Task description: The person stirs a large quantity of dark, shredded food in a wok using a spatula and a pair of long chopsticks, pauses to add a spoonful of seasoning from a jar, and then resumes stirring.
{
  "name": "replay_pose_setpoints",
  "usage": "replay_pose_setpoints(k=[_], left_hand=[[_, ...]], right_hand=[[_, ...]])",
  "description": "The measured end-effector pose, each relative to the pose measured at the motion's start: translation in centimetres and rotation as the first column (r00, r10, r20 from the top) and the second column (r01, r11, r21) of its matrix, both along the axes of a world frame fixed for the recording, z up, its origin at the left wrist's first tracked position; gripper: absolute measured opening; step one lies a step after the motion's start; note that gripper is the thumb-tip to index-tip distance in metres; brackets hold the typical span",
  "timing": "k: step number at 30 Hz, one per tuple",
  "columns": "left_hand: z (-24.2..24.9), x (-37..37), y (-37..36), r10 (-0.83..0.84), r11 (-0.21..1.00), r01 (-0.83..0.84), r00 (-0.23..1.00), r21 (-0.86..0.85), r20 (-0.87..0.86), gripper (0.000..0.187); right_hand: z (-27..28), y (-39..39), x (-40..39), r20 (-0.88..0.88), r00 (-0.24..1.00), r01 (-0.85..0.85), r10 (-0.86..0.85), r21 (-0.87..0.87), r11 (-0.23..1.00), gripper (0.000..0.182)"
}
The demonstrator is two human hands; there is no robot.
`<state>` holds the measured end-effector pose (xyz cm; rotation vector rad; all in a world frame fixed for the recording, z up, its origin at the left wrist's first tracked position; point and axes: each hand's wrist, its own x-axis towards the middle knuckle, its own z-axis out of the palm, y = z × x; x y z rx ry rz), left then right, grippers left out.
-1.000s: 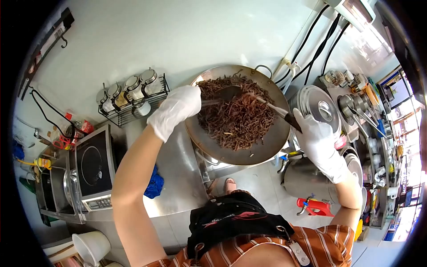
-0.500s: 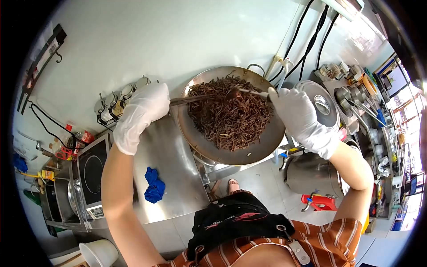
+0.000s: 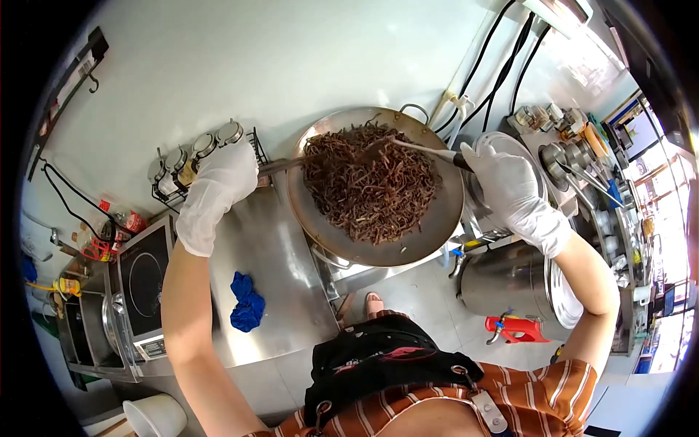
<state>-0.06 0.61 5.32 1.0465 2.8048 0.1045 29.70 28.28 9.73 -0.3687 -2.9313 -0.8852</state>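
A wide metal wok (image 3: 349,246) holds a heap of dark brown shredded strips (image 3: 378,197). On its left, my gloved left hand (image 3: 224,175) is closed around long brownish chopsticks (image 3: 280,165), whose far ends go into the heap. Over the wok's right side, my gloved right hand (image 3: 502,182) grips the black handle of a metal ladle (image 3: 422,148). The ladle's head is partly buried in the strips near the top of the heap, so its shape is mostly hidden.
A crumpled blue cloth (image 3: 247,302) lies on the steel counter (image 3: 277,269). Lidded jars (image 3: 204,146) stand in a wire rack behind my left hand. To the right are a lidded pot (image 3: 510,149), a large steel drum (image 3: 502,284) and a red-handled item (image 3: 520,330). An induction cooker (image 3: 145,284) sits far left.
Both hands have moved outward from the wok's middle, the left one to the left with the chopsticks, the right one to the right and slightly down with the ladle.
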Motion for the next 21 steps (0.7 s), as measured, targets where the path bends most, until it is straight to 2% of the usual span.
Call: replay_pose_setpoints(k=[1,2,4,5,6,7,8,9,11,12,13,14,15,16,17,19,20,21], left_hand=[[-0.7,-0.4,-0.2,-0.004,0.996,0.006,1.000,0.086,-0.026,0.026],[-0.2,-0.3,0.0,-0.004,0.996,0.007,1.000,0.089,-0.030,0.026],[0.8,0.2,0.2,0.049,0.998,-0.048,0.998,-0.050,0.026,0.025],[0.9,0.3,0.2,0.051,0.998,-0.049,0.998,-0.050,0.030,0.025],[1.0,0.2,0.2,0.030,0.996,-0.029,0.999,-0.083,0.019,0.025],[1.0,0.1,0.2,0.007,0.993,-0.006,1.000,-0.116,0.006,0.026],[0.9,-0.1,0.0,0.004,0.993,-0.004,1.000,-0.119,0.005,0.026],[0.4,-0.5,0.0,0.004,0.993,-0.004,1.000,-0.115,-0.001,0.026],[0.2,-0.6,0.1,0.004,0.994,-0.004,1.000,-0.109,-0.006,0.027],[0.5,-0.5,0.1,0.023,0.992,-0.019,0.999,-0.124,0.034,0.027],[0.7,-0.4,0.0,0.045,0.989,-0.034,0.996,-0.140,0.075,0.027],[0.5,-0.5,0.0,0.045,0.989,-0.033,0.996,-0.142,0.078,0.027],[0.3,-0.6,0.0,0.038,0.988,-0.029,0.998,-0.154,0.058,0.027],[0.2,-0.7,0.1,0.030,0.986,-0.024,0.999,-0.166,0.038,0.027],[0.1,-0.6,0.1,0.030,0.986,-0.023,0.999,-0.166,0.038,0.027],[-0.1,-0.4,0.1,0.073,0.991,-0.065,0.995,-0.117,0.066,0.027],[-0.5,-0.7,0.0,0.073,0.991,-0.064,0.995,-0.119,0.068,0.027],[-0.9,-1.1,-0.1,0.055,0.991,-0.046,0.996,-0.128,0.065,0.027]], right_hand=[[-0.7,0.7,0.5,0.000,1.000,0.002,-0.002,-0.001,1.000,0.037],[-0.9,1.2,0.7,-0.008,1.000,0.015,-0.015,-0.081,0.997,0.038],[-1.5,2.7,1.3,-0.076,0.997,0.004,-0.025,-0.257,0.966,0.038],[-1.4,3.2,1.2,-0.073,0.997,0.003,-0.023,-0.257,0.966,0.038],[-1.2,3.4,1.1,-0.010,0.990,0.118,-0.143,-0.505,0.855,0.034],[-1.1,3.5,1.0,0.079,0.967,0.226,-0.243,-0.709,0.668,0.031],[-1.0,3.3,1.1,0.078,0.948,0.221,-0.308,-0.859,0.462,0.028],[-0.6,3.5,1.0,0.082,0.944,0.229,-0.320,-0.860,0.456,0.028],[0.8,4.5,-0.1,0.394,0.870,0.493,-0.297,-0.677,0.546,0.028],[1.8,3.8,-0.5,0.410,0.868,0.481,-0.279,-0.557,0.677,0.027],[1.8,3.6,-0.5,0.412,0.867,0.483,-0.280,-0.556,0.677,0.027],[1.6,3.4,-0.3,0.250,0.959,0.218,-0.134,-0.348,0.912,0.024],[1.9,2.5,-0.3,0.134,0.988,-0.064,0.072,-0.060,0.996,0.022],[1.9,1.0,-0.5,0.156,0.987,-0.050,0.047,0.011,0.999,0.021],[2.2,-1.1,-0.5,0.157,0.987,-0.049,0.047,0.011,0.999,0.021],[2.3,-4.4,0.1,0.203,0.971,-0.168,0.124,0.219,0.961,0.043],[2.0,-4.3,0.4,0.239,0.959,-0.224,0.154,0.303,0.926,0.046],[1.8,-3.9,0.5,0.242,0.958,-0.223,0.152,0.301,0.927,0.046]])
